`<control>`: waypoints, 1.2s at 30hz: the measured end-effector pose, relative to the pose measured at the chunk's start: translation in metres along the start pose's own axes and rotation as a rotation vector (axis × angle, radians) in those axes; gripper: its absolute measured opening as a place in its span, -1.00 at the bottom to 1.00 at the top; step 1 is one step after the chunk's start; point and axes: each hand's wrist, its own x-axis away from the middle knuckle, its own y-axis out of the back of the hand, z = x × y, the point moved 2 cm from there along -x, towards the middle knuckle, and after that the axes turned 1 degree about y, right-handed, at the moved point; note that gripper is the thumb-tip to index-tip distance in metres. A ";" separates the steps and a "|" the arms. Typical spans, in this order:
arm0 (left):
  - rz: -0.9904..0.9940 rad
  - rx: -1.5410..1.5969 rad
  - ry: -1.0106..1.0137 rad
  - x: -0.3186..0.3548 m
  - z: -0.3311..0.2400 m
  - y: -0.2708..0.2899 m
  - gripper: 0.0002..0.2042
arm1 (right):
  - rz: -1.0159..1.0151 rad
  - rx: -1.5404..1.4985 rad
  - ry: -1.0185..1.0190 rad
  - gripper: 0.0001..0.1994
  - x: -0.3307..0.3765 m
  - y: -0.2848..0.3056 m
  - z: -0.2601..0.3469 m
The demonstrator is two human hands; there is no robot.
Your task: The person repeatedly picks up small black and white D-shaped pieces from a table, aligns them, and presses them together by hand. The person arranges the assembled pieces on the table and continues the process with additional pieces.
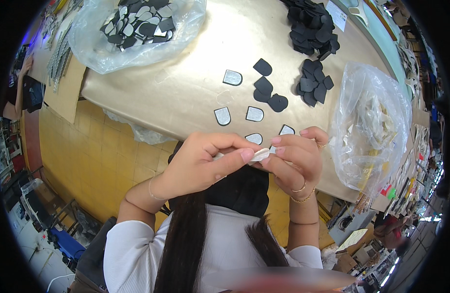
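Note:
Near the table's front edge my left hand [205, 161] pinches a small pale piece [260, 155] between thumb and index finger. It looks thin and whitish; its exact kind is not clear. My right hand [298, 158] meets it from the other side, thumb and fingertips closed at its right end. Just beyond my fingers lie flat arch-shaped patches with grey faces and black rims, among them one grey patch [254, 114] and another grey patch [222, 116]. Farther off are black patches of the same shape, such as a black patch [263, 67].
A clear plastic bag [83, 44] holds many black and grey patches at the far left. Heaps of black patches [312, 29] lie at the far right. Another clear bag [347, 141] with pale scraps stands right of my hand. Another person's arm [19, 93] shows at the left.

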 end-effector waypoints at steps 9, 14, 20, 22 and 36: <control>0.092 0.073 0.231 -0.008 0.003 0.012 -0.82 | -0.041 -0.124 -0.072 -0.73 0.008 0.003 0.000; -0.155 -0.319 -0.106 -0.020 0.017 0.015 -0.85 | -0.272 -0.332 -0.507 -0.85 0.008 0.001 -0.020; -0.188 -0.632 -0.319 -0.037 0.015 0.024 -0.88 | -0.095 -0.181 -0.822 -0.85 -0.002 -0.014 -0.052; -0.181 -0.688 -0.369 -0.044 0.014 0.025 -0.89 | -0.068 -0.143 -0.872 -0.85 -0.006 -0.019 -0.059; -0.164 -1.238 -0.577 -0.070 0.020 0.012 -0.90 | 0.214 0.025 -0.835 -0.82 -0.018 -0.043 -0.096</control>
